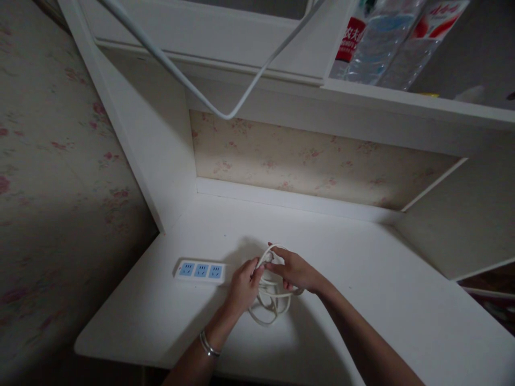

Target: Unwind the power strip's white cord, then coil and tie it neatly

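Observation:
A white power cord [269,323] lies in loose loops on the desk, with its upper loops lifted between my hands. My left hand [244,284] is closed round part of the cord, thumb on top. From the other side, my right hand [295,269] pinches a raised loop, its fingers curled about the strands. A white power strip [200,271] with three blue socket panels rests flat just left of my left hand. The cord's plug is not clearly visible among the loops and fingers.
The white desk [362,300] has a shelf unit [257,48] above it. Plastic bottles [382,43] stand on the upper right shelf. A pale cable [225,115] hangs down in front of the shelf. Side panels and a floral wall [64,187] bound the left.

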`<state>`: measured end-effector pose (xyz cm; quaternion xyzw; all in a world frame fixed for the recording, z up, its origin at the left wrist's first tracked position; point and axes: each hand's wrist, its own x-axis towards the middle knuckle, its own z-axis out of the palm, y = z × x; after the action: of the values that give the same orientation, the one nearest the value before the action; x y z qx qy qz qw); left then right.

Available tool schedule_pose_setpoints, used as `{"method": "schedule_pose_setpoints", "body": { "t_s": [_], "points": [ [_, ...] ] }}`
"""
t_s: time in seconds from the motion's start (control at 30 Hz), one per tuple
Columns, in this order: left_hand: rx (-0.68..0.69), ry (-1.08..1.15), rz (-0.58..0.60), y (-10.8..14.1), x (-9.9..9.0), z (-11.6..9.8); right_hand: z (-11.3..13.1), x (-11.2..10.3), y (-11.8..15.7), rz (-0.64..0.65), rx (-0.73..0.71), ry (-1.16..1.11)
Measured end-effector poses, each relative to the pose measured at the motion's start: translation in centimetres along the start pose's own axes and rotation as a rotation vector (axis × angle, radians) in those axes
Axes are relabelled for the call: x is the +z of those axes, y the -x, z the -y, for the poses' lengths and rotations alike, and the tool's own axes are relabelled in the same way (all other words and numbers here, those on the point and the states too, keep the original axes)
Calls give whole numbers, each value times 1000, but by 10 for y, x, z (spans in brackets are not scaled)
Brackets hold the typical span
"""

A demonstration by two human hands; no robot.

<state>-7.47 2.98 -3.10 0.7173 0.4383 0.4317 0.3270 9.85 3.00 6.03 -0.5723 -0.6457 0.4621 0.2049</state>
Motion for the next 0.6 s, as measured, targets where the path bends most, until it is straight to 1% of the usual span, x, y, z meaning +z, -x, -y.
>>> {"method": "schedule_pose_setpoints", "body": {
  "t_s": [0.03,0.1,0.17,0.23,0.37,0.47,0.53,0.6],
  "points": [
    [6,-7,0,0,0,0,2,-2,-1,19,-16,45],
    [14,-18,-4,1,-1,1,5,-4,-1,3,-116,150],
    [15,-13,-8,1,0,1,8,-6,1,-68,-258,289],
    [7,2,-6,2,1,1,9,-5,5,-139,-337,432],
    [-36,21,13,3,2,-5,3,1,12,-222,-340,598],
    [-54,33,32,3,1,-10,-5,4,15,-282,-372,722],
    [-67,30,39,3,1,-11,-9,2,17,-328,-384,773],
    [-104,9,40,3,0,-12,-13,-5,20,-362,-386,765]
  ]
}}
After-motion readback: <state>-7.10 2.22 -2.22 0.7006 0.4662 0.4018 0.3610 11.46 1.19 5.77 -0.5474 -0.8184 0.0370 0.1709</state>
